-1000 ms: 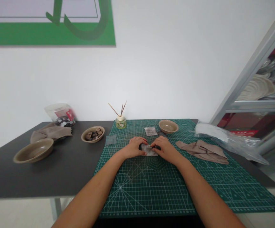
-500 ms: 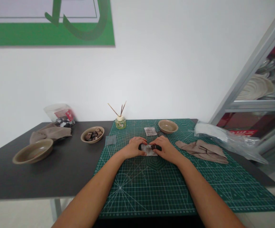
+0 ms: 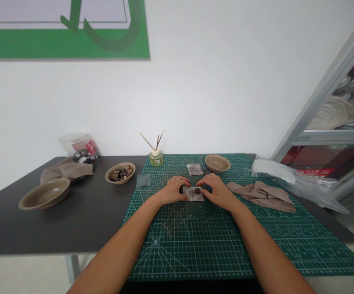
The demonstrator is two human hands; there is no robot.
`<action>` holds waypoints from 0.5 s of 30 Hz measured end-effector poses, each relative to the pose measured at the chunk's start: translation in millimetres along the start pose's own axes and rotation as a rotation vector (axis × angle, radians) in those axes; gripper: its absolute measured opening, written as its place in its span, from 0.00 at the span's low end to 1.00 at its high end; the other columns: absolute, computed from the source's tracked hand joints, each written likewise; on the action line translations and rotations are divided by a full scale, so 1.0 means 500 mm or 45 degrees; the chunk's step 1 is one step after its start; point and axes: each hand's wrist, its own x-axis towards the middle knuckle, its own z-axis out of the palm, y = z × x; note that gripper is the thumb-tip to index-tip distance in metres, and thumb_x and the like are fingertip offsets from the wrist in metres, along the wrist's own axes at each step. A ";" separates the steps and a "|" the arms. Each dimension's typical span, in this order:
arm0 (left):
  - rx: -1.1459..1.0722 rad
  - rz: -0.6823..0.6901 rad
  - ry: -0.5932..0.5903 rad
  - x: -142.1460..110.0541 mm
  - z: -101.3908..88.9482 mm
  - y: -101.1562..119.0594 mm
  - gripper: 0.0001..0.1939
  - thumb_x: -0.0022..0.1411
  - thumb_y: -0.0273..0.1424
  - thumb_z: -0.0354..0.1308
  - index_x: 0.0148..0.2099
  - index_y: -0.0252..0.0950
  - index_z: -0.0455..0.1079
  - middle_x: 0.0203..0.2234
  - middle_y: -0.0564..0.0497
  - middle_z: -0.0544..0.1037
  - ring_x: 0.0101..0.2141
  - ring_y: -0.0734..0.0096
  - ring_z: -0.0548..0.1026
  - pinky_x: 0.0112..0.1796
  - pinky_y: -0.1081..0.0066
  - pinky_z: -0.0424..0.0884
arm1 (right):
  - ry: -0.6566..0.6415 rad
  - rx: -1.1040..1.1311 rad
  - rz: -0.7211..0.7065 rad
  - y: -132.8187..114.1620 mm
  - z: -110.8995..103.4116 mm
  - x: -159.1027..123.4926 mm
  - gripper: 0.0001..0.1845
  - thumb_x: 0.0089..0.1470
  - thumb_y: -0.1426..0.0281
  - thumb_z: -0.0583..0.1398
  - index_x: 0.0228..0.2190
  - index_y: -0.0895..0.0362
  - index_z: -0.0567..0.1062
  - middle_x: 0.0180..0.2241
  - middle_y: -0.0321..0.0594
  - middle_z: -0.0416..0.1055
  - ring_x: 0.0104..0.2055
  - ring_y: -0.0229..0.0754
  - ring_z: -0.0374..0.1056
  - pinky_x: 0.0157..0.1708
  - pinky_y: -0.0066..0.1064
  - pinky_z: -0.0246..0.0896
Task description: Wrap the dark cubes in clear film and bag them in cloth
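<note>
A small pale square (image 3: 191,196) with dark speckles, perhaps paper or a pouch, lies on the green cutting mat (image 3: 177,253) in front of me. My left hand (image 3: 176,190) curves round its left edge, thumb and fingertips touching the near and far corners. On the right part of the square rests a small dark brown chunk (image 3: 197,190). My right hand (image 3: 216,191) is at the right edge, thumb and index finger apart close to the chunk. Beyond the hands lies a similar speckled square (image 3: 194,169). A tan bowl (image 3: 217,163) stands behind on the mat.
On the left, a bowl of brown chunks (image 3: 120,174), another tan bowl (image 3: 44,196), a brown cloth (image 3: 65,169) and a clear container (image 3: 78,145). A reed diffuser (image 3: 156,157) stands at the back. A second cloth (image 3: 261,196) and plastic bag (image 3: 296,179) lie right.
The dark chunk, earlier between my right fingers, now lies on the speckled square. My right thumb and index finger have parted from it slightly. My left hand stays at the left edge.
</note>
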 end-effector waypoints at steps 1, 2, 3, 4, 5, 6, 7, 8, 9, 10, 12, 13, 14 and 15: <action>-0.001 -0.002 -0.002 0.000 -0.001 0.001 0.20 0.49 0.30 0.67 0.47 0.42 0.72 0.53 0.51 0.72 0.56 0.56 0.64 0.58 0.57 0.55 | -0.008 -0.016 0.006 0.000 0.000 0.000 0.09 0.50 0.77 0.60 0.34 0.55 0.75 0.34 0.40 0.73 0.42 0.46 0.64 0.46 0.41 0.56; -0.001 -0.003 -0.003 0.000 -0.001 0.002 0.20 0.49 0.30 0.67 0.47 0.42 0.72 0.53 0.51 0.72 0.56 0.56 0.64 0.58 0.57 0.55 | -0.022 -0.034 0.015 0.000 0.001 -0.001 0.08 0.49 0.76 0.62 0.34 0.55 0.75 0.34 0.40 0.72 0.41 0.46 0.64 0.46 0.41 0.56; -0.002 -0.004 -0.003 -0.001 -0.002 0.003 0.21 0.49 0.30 0.67 0.47 0.42 0.71 0.53 0.50 0.72 0.56 0.56 0.64 0.58 0.57 0.55 | -0.039 -0.051 0.027 -0.002 0.003 -0.001 0.07 0.49 0.75 0.63 0.34 0.56 0.75 0.34 0.40 0.72 0.41 0.46 0.63 0.45 0.42 0.56; -0.001 -0.003 -0.002 -0.001 -0.003 0.004 0.21 0.49 0.30 0.67 0.47 0.42 0.71 0.53 0.50 0.71 0.56 0.56 0.64 0.58 0.57 0.55 | -0.057 -0.062 0.034 -0.004 0.004 -0.001 0.07 0.48 0.74 0.64 0.33 0.56 0.75 0.34 0.41 0.72 0.41 0.47 0.63 0.45 0.42 0.56; 0.002 -0.003 -0.003 -0.001 -0.003 0.004 0.21 0.49 0.30 0.67 0.47 0.42 0.71 0.53 0.50 0.71 0.57 0.56 0.64 0.58 0.57 0.55 | -0.073 -0.063 0.035 -0.007 0.006 -0.001 0.07 0.48 0.74 0.64 0.33 0.56 0.75 0.35 0.41 0.72 0.42 0.47 0.63 0.46 0.42 0.56; 0.004 -0.004 -0.003 -0.001 -0.003 0.005 0.21 0.49 0.30 0.68 0.47 0.41 0.71 0.53 0.50 0.72 0.57 0.56 0.64 0.58 0.57 0.55 | -0.087 -0.053 0.028 -0.011 0.007 -0.001 0.07 0.48 0.74 0.65 0.33 0.56 0.75 0.35 0.41 0.71 0.42 0.47 0.62 0.46 0.42 0.56; 0.005 -0.007 -0.004 -0.001 -0.003 0.006 0.21 0.49 0.30 0.68 0.47 0.41 0.71 0.53 0.50 0.72 0.57 0.56 0.64 0.58 0.57 0.55 | -0.099 -0.034 0.012 -0.015 0.008 -0.001 0.07 0.48 0.74 0.65 0.33 0.56 0.75 0.36 0.41 0.71 0.43 0.47 0.62 0.46 0.42 0.56; 0.003 -0.010 -0.004 -0.001 -0.003 0.006 0.21 0.49 0.30 0.68 0.47 0.41 0.71 0.53 0.50 0.72 0.57 0.56 0.64 0.58 0.57 0.55 | -0.107 -0.013 -0.008 -0.019 0.009 -0.001 0.07 0.48 0.74 0.66 0.32 0.56 0.76 0.36 0.41 0.70 0.43 0.46 0.61 0.46 0.42 0.56; 0.000 -0.012 -0.006 -0.001 -0.003 0.007 0.21 0.49 0.30 0.68 0.47 0.41 0.72 0.53 0.49 0.72 0.56 0.56 0.64 0.58 0.57 0.55 | -0.108 0.002 -0.026 -0.021 0.010 -0.001 0.06 0.48 0.73 0.66 0.32 0.55 0.76 0.36 0.40 0.70 0.43 0.46 0.61 0.46 0.41 0.56; -0.003 -0.014 -0.005 -0.001 -0.003 0.007 0.21 0.49 0.31 0.68 0.47 0.41 0.72 0.53 0.49 0.72 0.56 0.56 0.64 0.58 0.57 0.55 | -0.099 0.006 -0.036 -0.022 0.012 0.000 0.04 0.49 0.72 0.65 0.31 0.55 0.76 0.36 0.40 0.69 0.43 0.46 0.61 0.46 0.41 0.56; -0.004 -0.014 -0.001 -0.001 -0.003 0.008 0.20 0.49 0.31 0.68 0.47 0.41 0.72 0.53 0.50 0.72 0.56 0.56 0.64 0.58 0.57 0.55 | -0.045 -0.029 -0.017 -0.019 0.014 0.001 0.02 0.52 0.70 0.64 0.28 0.55 0.77 0.35 0.41 0.69 0.43 0.46 0.60 0.46 0.41 0.56; -0.002 -0.013 0.000 -0.001 -0.004 0.008 0.20 0.49 0.30 0.68 0.46 0.41 0.72 0.53 0.50 0.72 0.56 0.56 0.64 0.58 0.57 0.55 | -0.005 -0.062 0.009 -0.015 0.014 0.001 0.04 0.53 0.69 0.63 0.28 0.55 0.77 0.35 0.42 0.69 0.43 0.46 0.60 0.46 0.42 0.56; 0.001 -0.014 0.002 -0.001 -0.004 0.009 0.20 0.49 0.30 0.68 0.46 0.41 0.72 0.52 0.50 0.72 0.56 0.56 0.64 0.58 0.57 0.55 | 0.039 -0.096 0.042 -0.010 0.015 0.001 0.05 0.55 0.69 0.61 0.29 0.55 0.77 0.35 0.43 0.69 0.43 0.47 0.60 0.46 0.43 0.56; 0.002 -0.016 0.002 -0.001 -0.004 0.010 0.20 0.49 0.29 0.68 0.46 0.41 0.72 0.52 0.50 0.72 0.56 0.56 0.64 0.57 0.57 0.55 | 0.084 -0.124 0.074 -0.005 0.016 0.001 0.05 0.55 0.70 0.60 0.30 0.56 0.77 0.36 0.43 0.69 0.43 0.47 0.60 0.46 0.43 0.56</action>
